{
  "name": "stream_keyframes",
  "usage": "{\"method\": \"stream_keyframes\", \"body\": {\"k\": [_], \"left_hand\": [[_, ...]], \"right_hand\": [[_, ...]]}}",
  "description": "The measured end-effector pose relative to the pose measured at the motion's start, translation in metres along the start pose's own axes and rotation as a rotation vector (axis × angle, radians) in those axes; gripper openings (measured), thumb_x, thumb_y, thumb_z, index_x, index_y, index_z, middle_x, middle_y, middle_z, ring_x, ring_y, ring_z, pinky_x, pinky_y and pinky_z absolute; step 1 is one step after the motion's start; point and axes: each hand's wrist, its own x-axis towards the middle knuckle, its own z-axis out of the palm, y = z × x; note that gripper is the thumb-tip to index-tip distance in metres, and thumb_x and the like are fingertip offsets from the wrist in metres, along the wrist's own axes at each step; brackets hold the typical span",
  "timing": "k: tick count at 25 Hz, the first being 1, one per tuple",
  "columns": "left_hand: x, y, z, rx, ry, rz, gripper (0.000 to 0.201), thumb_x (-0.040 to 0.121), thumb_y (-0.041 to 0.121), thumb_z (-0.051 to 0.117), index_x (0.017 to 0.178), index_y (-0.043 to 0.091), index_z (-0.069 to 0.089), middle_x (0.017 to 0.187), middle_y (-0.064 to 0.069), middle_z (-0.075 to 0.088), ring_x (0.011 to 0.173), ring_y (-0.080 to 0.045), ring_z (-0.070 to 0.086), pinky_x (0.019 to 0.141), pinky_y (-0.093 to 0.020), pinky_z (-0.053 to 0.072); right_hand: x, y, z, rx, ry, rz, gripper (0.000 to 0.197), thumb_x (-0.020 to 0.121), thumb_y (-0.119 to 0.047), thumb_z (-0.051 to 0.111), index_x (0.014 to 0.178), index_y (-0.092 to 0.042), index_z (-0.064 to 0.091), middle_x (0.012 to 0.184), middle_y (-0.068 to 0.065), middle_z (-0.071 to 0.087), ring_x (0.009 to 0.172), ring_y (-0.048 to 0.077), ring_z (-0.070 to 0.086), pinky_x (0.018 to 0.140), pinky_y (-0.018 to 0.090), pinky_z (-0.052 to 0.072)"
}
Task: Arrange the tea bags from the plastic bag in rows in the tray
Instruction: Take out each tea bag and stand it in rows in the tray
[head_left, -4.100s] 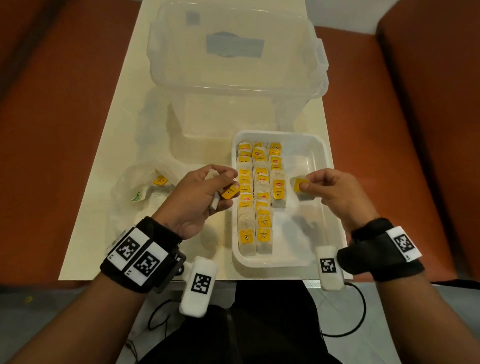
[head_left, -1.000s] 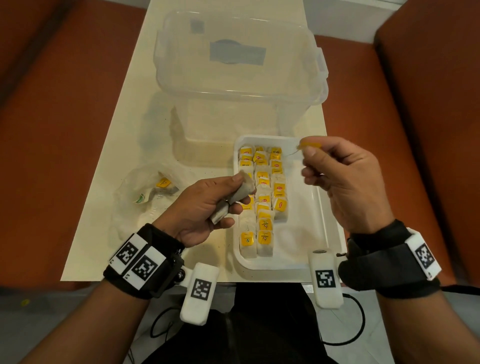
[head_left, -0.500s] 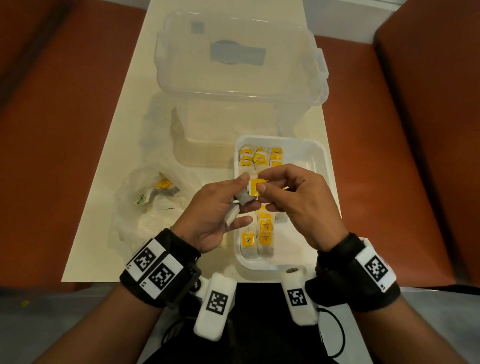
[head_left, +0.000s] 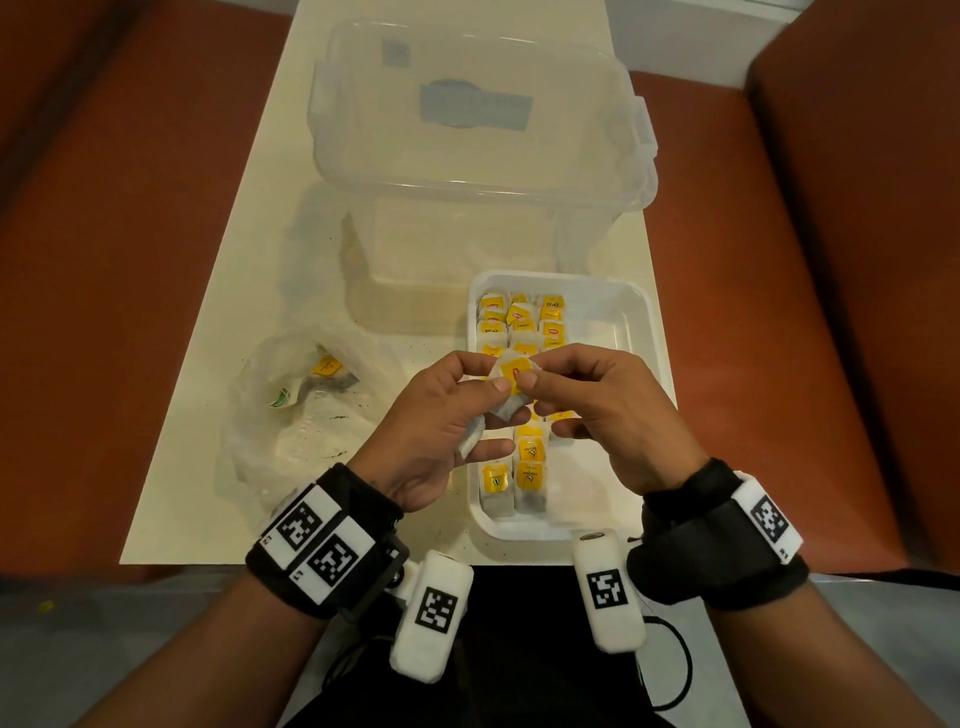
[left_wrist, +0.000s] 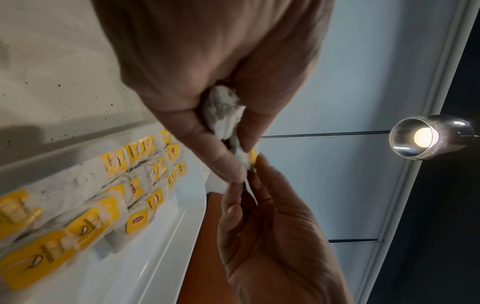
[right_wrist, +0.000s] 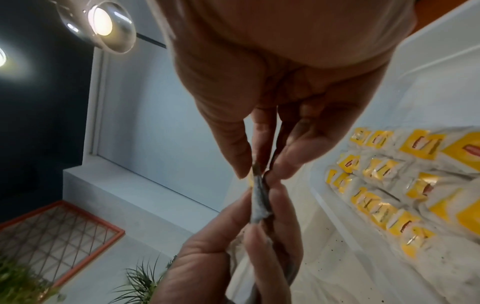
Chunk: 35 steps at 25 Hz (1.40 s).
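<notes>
Both hands meet above the white tray (head_left: 640, 332). My left hand (head_left: 485, 376) and right hand (head_left: 535, 374) pinch one tea bag (head_left: 511, 376) between thumbs and forefingers, its yellow tag facing up. The left hand's lower fingers also grip a second white tea bag (head_left: 470, 441). In the left wrist view the left hand (left_wrist: 241, 162) squeezes bunched tea bags (left_wrist: 224, 115). The right wrist view has the right hand (right_wrist: 259, 172) pinching the bag's top edge (right_wrist: 259, 201). Rows of tea bags (head_left: 530, 467) fill the tray's left part. The crumpled plastic bag (head_left: 301, 415) lies left of it.
A large clear plastic container (head_left: 478, 119) stands at the back of the cream table (head_left: 208, 467), just behind the tray. Orange seats flank the table on both sides. The tray's right part (head_left: 613, 467) holds no tea bags.
A second ago my right hand held a yellow tag up, apart from the left hand. It has come in to the left hand, and both now pinch the same tea bag.
</notes>
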Motion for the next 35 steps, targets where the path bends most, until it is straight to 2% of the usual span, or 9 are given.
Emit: {"method": "stream_keyframes", "body": {"k": [4, 7, 9, 11, 14, 17, 23, 29, 35], "left_hand": [[0.002, -0.001, -0.002, -0.015, -0.007, -0.059, 0.017, 0.094, 0.025, 0.065, 0.110, 0.019, 0.062, 0.098, -0.007, 0.077, 0.090, -0.019, 0.075, 0.058, -0.026, 0.056], [0.005, -0.003, -0.012, -0.071, 0.063, -0.098, 0.013, 0.092, 0.024, 0.067, 0.102, 0.017, 0.065, 0.094, -0.008, 0.074, 0.084, -0.018, 0.071, 0.062, -0.028, 0.059], [0.008, -0.004, -0.019, -0.118, 0.096, -0.105, 0.006, 0.093, 0.013, 0.066, 0.098, 0.015, 0.064, 0.089, -0.007, 0.068, 0.079, -0.018, 0.066, 0.067, -0.029, 0.060], [0.009, -0.005, -0.025, -0.163, 0.114, -0.109, 0.013, 0.091, 0.000, 0.061, 0.095, 0.013, 0.062, 0.086, -0.007, 0.060, 0.078, -0.018, 0.061, 0.068, -0.030, 0.060], [0.009, -0.005, -0.028, -0.219, 0.098, -0.120, 0.019, 0.088, -0.008, 0.051, 0.091, 0.010, 0.056, 0.086, -0.008, 0.050, 0.085, -0.022, 0.058, 0.069, -0.032, 0.061], [0.005, -0.003, -0.025, -0.281, 0.046, -0.138, 0.025, 0.085, -0.014, 0.042, 0.085, 0.009, 0.048, 0.084, -0.008, 0.045, 0.095, -0.027, 0.057, 0.080, -0.038, 0.061], [0.007, -0.005, -0.021, -0.275, 0.047, -0.138, 0.036, 0.082, -0.023, 0.032, 0.094, 0.008, 0.046, 0.092, -0.013, 0.044, 0.109, -0.033, 0.057, 0.083, -0.039, 0.061], [0.010, -0.007, -0.021, -0.249, 0.037, -0.161, 0.037, 0.087, -0.023, 0.038, 0.103, 0.007, 0.053, 0.084, -0.010, 0.048, 0.110, -0.034, 0.065, 0.093, -0.043, 0.056], [0.009, -0.005, -0.017, -0.300, -0.014, -0.167, 0.029, 0.093, -0.014, 0.043, 0.109, 0.007, 0.055, 0.093, -0.016, 0.061, 0.102, -0.037, 0.072, 0.083, -0.040, 0.061]], "right_hand": [[0.009, 0.002, -0.011, -0.069, 0.060, -0.079, 0.005, 0.089, -0.020, 0.074, 0.091, -0.016, 0.074, 0.080, 0.000, 0.075, 0.075, 0.011, 0.069, 0.065, 0.026, 0.054], [0.018, 0.001, -0.033, -0.191, 0.102, -0.118, 0.008, 0.089, -0.023, 0.074, 0.093, -0.016, 0.073, 0.078, 0.003, 0.076, 0.070, 0.014, 0.070, 0.062, 0.026, 0.052], [0.024, 0.005, -0.046, -0.499, 0.028, -0.124, 0.010, 0.089, -0.032, 0.074, 0.089, -0.022, 0.073, 0.077, -0.001, 0.075, 0.070, 0.010, 0.068, 0.060, 0.025, 0.051], [0.030, 0.012, -0.049, -0.810, -0.118, -0.041, 0.008, 0.087, -0.035, 0.075, 0.084, -0.028, 0.074, 0.074, -0.007, 0.073, 0.070, 0.008, 0.066, 0.060, 0.022, 0.047], [0.041, 0.030, -0.042, -0.999, -0.264, 0.108, 0.006, 0.085, -0.031, 0.077, 0.083, -0.028, 0.072, 0.072, -0.007, 0.072, 0.070, 0.008, 0.066, 0.066, 0.025, 0.049], [0.054, 0.043, -0.037, -1.092, -0.251, 0.154, 0.009, 0.085, -0.027, 0.077, 0.085, -0.027, 0.068, 0.073, -0.006, 0.073, 0.074, 0.011, 0.069, 0.066, 0.026, 0.049], [0.067, 0.049, -0.041, -1.102, -0.190, 0.164, 0.013, 0.084, -0.023, 0.076, 0.082, -0.026, 0.063, 0.074, -0.008, 0.071, 0.072, 0.010, 0.069, 0.066, 0.026, 0.048], [0.068, 0.054, -0.045, -0.979, -0.139, 0.193, 0.008, 0.086, -0.021, 0.074, 0.087, -0.020, 0.067, 0.070, -0.006, 0.074, 0.061, 0.008, 0.064, 0.067, 0.026, 0.051], [0.070, 0.056, -0.046, -0.920, -0.093, 0.204, 0.010, 0.083, -0.019, 0.075, 0.086, -0.015, 0.066, 0.068, -0.002, 0.075, 0.060, 0.009, 0.065, 0.069, 0.028, 0.055]]}}
